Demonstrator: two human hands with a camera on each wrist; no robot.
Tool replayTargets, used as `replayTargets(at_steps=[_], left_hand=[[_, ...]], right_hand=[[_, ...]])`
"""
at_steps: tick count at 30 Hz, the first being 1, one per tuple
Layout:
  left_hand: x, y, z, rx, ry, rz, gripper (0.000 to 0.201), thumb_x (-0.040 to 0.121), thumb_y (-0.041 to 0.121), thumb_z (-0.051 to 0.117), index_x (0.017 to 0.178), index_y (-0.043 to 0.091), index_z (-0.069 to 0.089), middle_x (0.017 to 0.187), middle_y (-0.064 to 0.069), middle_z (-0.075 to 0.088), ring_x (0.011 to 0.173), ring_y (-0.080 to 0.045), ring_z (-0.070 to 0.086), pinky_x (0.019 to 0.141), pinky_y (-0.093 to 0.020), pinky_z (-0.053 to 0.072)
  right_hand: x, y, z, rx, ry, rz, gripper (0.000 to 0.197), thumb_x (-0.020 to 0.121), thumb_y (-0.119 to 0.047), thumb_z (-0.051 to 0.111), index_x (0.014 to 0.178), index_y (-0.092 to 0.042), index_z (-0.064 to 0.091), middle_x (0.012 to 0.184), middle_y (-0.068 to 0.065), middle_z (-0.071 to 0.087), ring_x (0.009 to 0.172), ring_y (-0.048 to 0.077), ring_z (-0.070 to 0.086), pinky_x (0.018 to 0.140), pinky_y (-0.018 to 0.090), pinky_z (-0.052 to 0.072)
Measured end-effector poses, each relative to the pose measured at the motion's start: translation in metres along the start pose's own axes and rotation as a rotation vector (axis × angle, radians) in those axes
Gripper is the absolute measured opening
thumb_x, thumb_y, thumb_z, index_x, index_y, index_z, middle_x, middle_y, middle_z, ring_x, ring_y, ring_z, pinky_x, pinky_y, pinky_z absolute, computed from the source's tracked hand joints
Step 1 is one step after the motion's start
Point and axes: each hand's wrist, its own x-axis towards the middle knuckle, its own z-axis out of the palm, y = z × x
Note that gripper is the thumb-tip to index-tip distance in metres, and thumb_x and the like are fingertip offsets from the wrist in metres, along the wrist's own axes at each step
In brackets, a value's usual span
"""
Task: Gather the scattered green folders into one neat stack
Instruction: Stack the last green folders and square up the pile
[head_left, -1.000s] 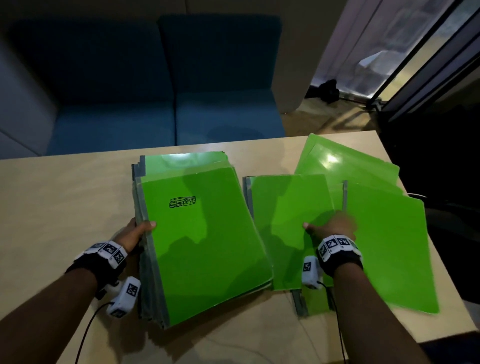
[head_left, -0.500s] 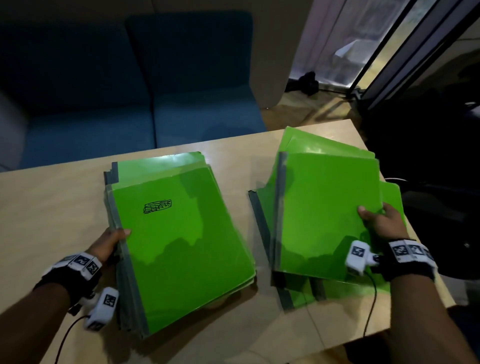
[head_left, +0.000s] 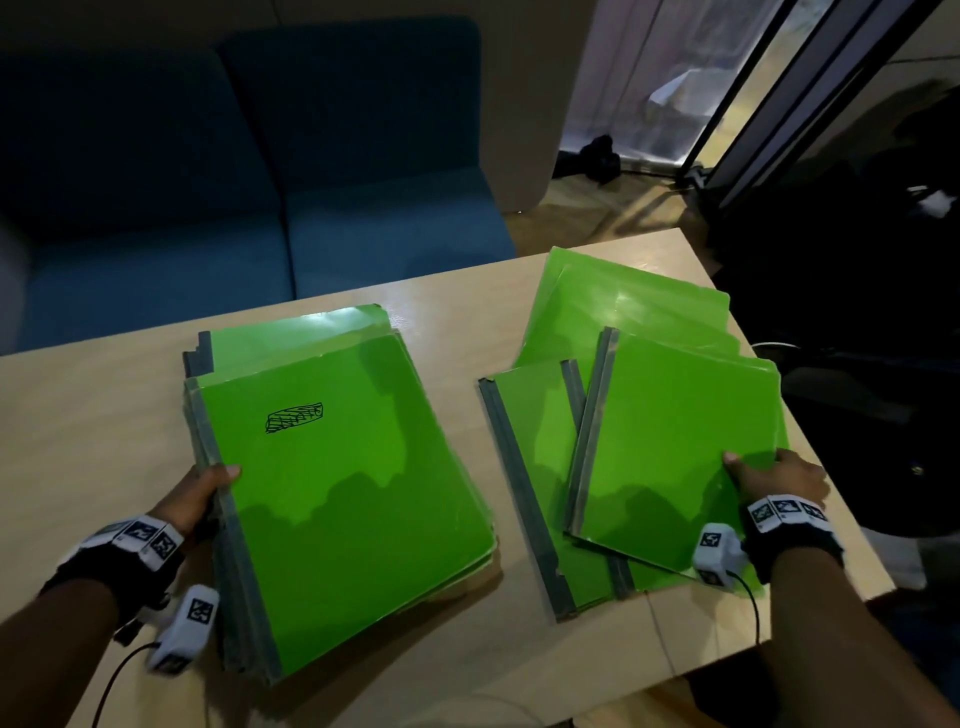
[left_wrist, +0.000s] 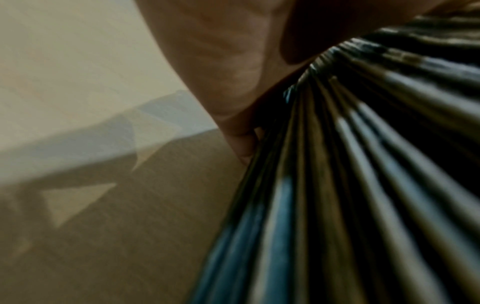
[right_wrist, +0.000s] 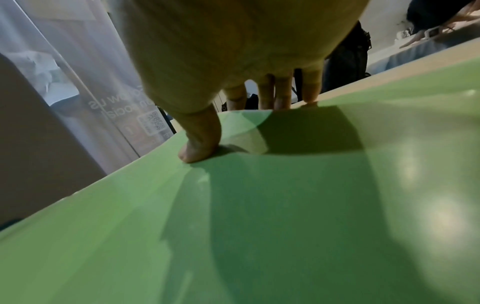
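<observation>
A thick stack of green folders (head_left: 337, 493) with grey spines lies at the table's left; its top folder bears a black scribble. My left hand (head_left: 202, 493) grips the stack's spine side, thumb on top. The left wrist view shows my left hand (left_wrist: 233, 82) against the fanned spines (left_wrist: 363, 185). To the right lie several loose green folders (head_left: 530, 441), overlapping askew. My right hand (head_left: 774, 478) pinches the topmost loose folder (head_left: 675, 447) at its right edge. In the right wrist view the thumb (right_wrist: 200, 144) presses that folder (right_wrist: 285, 226) and the fingers curl over its far edge.
The light wooden table (head_left: 104, 415) ends close behind my right hand, and its right edge is near. A blue sofa (head_left: 260, 182) stands behind the table. Glass doors (head_left: 753, 78) and a dark bag (head_left: 857, 312) are at the right.
My right hand left the middle folder, took the rightmost folder by its right edge and drew it over the loose pile. The left hand kept its hold on the stack.
</observation>
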Motion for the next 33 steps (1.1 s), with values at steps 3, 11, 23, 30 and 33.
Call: replayTargets(at_steps=[3, 11, 23, 30, 33], left_hand=[[-0.001, 0.001, -0.001, 0.024, -0.005, 0.010, 0.057, 0.096, 0.029, 0.049, 0.147, 0.011, 0.032, 0.138, -0.013, 0.044, 0.130, -0.034, 0.042, 0.108, -0.045, 0.028], [-0.002, 0.003, -0.005, 0.026, -0.111, 0.072, 0.010, 0.092, 0.026, 0.053, 0.094, 0.018, 0.049, 0.086, -0.009, 0.048, 0.077, -0.024, 0.047, 0.071, -0.033, 0.035], [0.050, -0.025, -0.031, 0.170, -0.138, 0.152, 0.097, 0.043, 0.061, 0.079, 0.124, 0.014, 0.052, 0.105, -0.021, 0.063, 0.092, -0.039, 0.060, 0.085, -0.057, 0.047], [0.056, -0.033, -0.039, 0.179, -0.162, 0.194, 0.101, 0.048, 0.070, 0.077, 0.129, 0.016, 0.051, 0.119, -0.019, 0.064, 0.104, -0.042, 0.063, 0.093, -0.061, 0.047], [0.041, -0.028, -0.036, 0.208, -0.141, 0.229, 0.118, 0.043, 0.085, 0.068, 0.133, 0.012, 0.049, 0.122, -0.016, 0.064, 0.107, -0.036, 0.063, 0.098, -0.056, 0.047]], right_hand=[[-0.011, -0.008, -0.015, 0.087, 0.039, -0.001, 0.080, 0.076, -0.046, 0.079, 0.135, -0.002, 0.048, 0.138, 0.029, 0.035, 0.127, 0.048, 0.035, 0.105, 0.058, 0.033], [-0.017, -0.032, -0.054, 0.722, -0.063, -0.321, 0.081, 0.081, -0.001, 0.074, 0.142, -0.044, 0.042, 0.134, 0.013, 0.059, 0.115, 0.025, 0.058, 0.099, 0.046, 0.046], [-0.138, -0.169, 0.039, 0.830, -0.559, -0.498, 0.085, 0.077, -0.012, 0.079, 0.139, -0.051, 0.037, 0.092, -0.015, 0.063, 0.079, -0.007, 0.056, 0.064, 0.018, 0.055], [-0.221, -0.233, 0.092, 0.649, -0.649, -0.536, 0.078, 0.084, -0.020, 0.072, 0.148, -0.034, 0.030, 0.149, 0.004, 0.042, 0.133, 0.028, 0.045, 0.106, 0.050, 0.044], [-0.235, -0.245, 0.100, 0.371, -0.600, -0.672, 0.069, 0.087, -0.030, 0.067, 0.148, -0.026, 0.035, 0.133, -0.002, 0.055, 0.117, 0.023, 0.057, 0.102, 0.045, 0.048]])
